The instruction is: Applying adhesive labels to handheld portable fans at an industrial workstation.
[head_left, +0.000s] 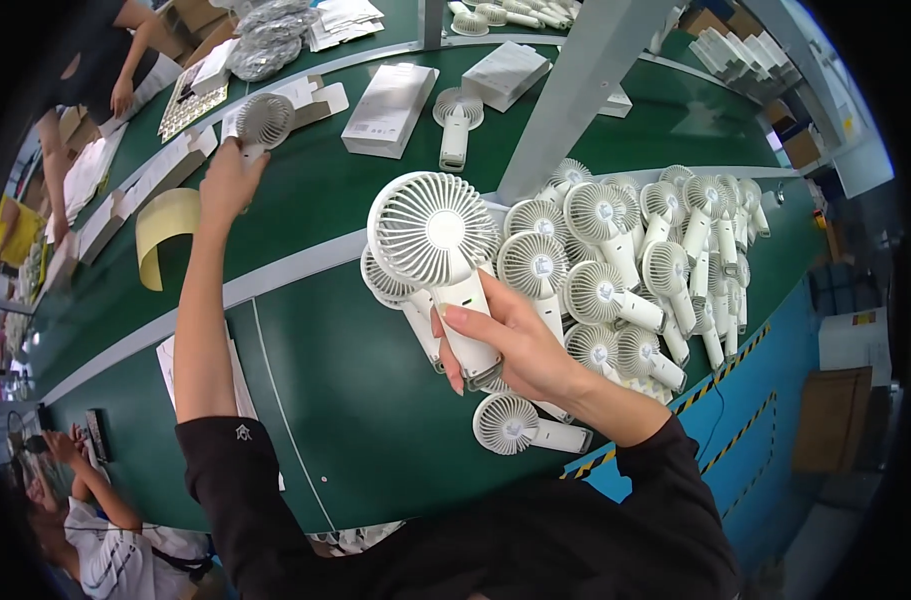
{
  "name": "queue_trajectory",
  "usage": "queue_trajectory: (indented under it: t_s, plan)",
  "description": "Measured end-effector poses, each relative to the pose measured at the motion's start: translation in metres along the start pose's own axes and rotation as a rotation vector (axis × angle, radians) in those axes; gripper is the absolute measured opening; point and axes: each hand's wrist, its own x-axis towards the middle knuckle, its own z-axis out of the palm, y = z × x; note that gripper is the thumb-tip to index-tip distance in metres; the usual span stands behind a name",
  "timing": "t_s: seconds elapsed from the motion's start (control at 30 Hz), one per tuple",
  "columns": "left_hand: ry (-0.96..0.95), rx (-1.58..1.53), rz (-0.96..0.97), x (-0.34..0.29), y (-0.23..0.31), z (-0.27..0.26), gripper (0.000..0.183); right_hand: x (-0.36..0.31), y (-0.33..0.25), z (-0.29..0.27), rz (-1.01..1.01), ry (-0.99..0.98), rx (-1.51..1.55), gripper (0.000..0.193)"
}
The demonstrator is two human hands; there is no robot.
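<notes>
In my right hand is a white handheld fan, gripped by its handle with the round grille up and my thumb across the front. Another white fan shows partly behind it; whether I hold that one too I cannot tell. My left arm stretches far forward over the green table, and my left hand is closed round the handle of a second handheld fan. That fan is over the far strip, beside an open white box. To my right lies a large heap of similar fans.
A grey post rises from the rail across the table. Beyond it lie white boxes and a single fan. A curled yellow sheet stands at left. Co-workers' arms reach in at far left; another person sits lower left.
</notes>
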Motion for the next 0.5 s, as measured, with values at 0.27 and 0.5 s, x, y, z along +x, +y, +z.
queue_trajectory:
  t_s: [0.27,0.5]
  plan:
    - [-0.012,0.125,-0.198,-0.18,0.053,-0.067,0.075,-0.022,0.009,0.001,0.029,-0.114,0.196,0.022]
    - [-0.145,-0.065,-0.474,-0.325,0.093,-0.064,0.08,-0.049,0.041,0.019,0.112,0.011,-0.249,0.03]
